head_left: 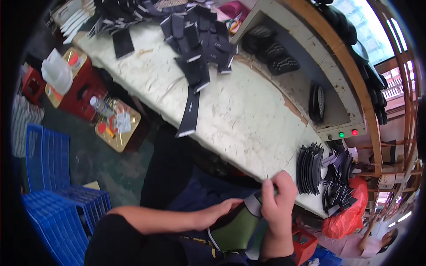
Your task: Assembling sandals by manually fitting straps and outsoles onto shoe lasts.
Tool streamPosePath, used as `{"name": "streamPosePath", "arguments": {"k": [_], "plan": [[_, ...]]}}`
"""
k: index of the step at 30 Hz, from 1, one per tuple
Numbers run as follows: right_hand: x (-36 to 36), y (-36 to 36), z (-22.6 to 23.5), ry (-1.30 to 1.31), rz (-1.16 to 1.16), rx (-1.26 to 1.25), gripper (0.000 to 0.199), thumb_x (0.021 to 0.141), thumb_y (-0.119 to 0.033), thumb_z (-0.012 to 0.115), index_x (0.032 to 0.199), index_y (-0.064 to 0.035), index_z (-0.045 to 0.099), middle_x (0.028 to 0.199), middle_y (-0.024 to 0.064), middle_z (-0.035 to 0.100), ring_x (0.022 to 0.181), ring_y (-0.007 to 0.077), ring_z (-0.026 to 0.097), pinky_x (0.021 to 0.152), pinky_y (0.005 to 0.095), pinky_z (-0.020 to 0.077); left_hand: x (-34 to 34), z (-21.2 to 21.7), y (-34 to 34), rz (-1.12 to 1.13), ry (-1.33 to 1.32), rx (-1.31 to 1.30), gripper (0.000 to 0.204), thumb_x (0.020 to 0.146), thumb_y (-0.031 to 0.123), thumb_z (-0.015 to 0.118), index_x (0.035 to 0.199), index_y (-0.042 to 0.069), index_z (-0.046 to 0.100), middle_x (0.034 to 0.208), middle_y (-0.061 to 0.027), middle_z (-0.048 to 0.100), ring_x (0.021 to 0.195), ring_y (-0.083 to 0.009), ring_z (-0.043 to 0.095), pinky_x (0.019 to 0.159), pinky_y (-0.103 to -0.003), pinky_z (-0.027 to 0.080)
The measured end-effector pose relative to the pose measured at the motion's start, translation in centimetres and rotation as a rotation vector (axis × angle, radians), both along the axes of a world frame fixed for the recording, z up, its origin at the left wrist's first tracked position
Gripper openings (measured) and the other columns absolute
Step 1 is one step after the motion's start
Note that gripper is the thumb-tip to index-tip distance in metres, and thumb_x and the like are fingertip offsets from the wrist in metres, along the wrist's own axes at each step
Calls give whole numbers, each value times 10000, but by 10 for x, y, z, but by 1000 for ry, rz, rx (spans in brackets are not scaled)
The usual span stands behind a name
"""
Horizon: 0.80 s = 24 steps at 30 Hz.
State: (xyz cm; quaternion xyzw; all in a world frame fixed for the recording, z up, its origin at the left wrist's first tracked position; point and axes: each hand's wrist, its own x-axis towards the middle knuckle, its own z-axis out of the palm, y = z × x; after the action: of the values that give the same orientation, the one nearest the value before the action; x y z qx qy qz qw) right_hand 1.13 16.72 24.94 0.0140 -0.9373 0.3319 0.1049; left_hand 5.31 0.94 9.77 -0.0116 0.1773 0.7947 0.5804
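Observation:
A curved green piece (234,231) with a pale edge and a grey band, much like a shoe upper, is held over my lap at the front edge of the table. My left hand (216,213) grips its dark left edge, with the fingertips partly hidden. At its upper right end, by the grey band, my right hand (278,195) pinches with thumb and bent fingers. Whether something small is also in that pinch cannot be made out. Nearest the hands on the tabletop, a dark strip (190,114) with a white end sticks out over the edge.
Overlapping dark strips (199,42) cover the far side of the white table (248,128). A stack of dark curved pieces (309,169) stands right, beside a red plastic bag (348,217). A box (295,80) holds black parts. Blue crates (49,159) and a bottle (101,106) are left.

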Motion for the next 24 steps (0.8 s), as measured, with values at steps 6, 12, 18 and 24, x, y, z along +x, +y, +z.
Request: {"name": "streamPosePath", "arguments": {"k": [6,12,18,24], "plan": [[-109,-24,-7,-345,140,66,340,923,-273,657,1131,-7,615,872,172,634,812,357,632,788,406,511,-6,-23,-28,313,341,-110,888,955,574,578,1552,14,232,1453,-109,448,1291,-192,471,1084,-340,386],[-249,-42,-37,214,252,455,501,798,-107,737,1276,-79,591,1184,178,618,1082,361,605,889,446,488,-38,-44,-50,367,138,49,1006,908,661,575,1579,24,179,1466,-105,434,1319,-191,448,1091,-352,383],[-314,-35,-55,481,465,457,354,769,-30,751,1109,-52,656,1153,164,625,1031,338,611,871,401,495,-39,-37,-49,342,174,-35,1104,805,714,668,1565,46,228,1445,-115,490,1286,-195,522,1058,-361,444],[-267,37,-13,398,234,-77,103,891,-28,700,957,2,627,1029,44,654,924,118,586,818,221,439,-35,-44,-53,337,99,68,991,892,639,611,1589,71,194,1474,-107,435,1322,-174,451,1077,-356,405]]}}
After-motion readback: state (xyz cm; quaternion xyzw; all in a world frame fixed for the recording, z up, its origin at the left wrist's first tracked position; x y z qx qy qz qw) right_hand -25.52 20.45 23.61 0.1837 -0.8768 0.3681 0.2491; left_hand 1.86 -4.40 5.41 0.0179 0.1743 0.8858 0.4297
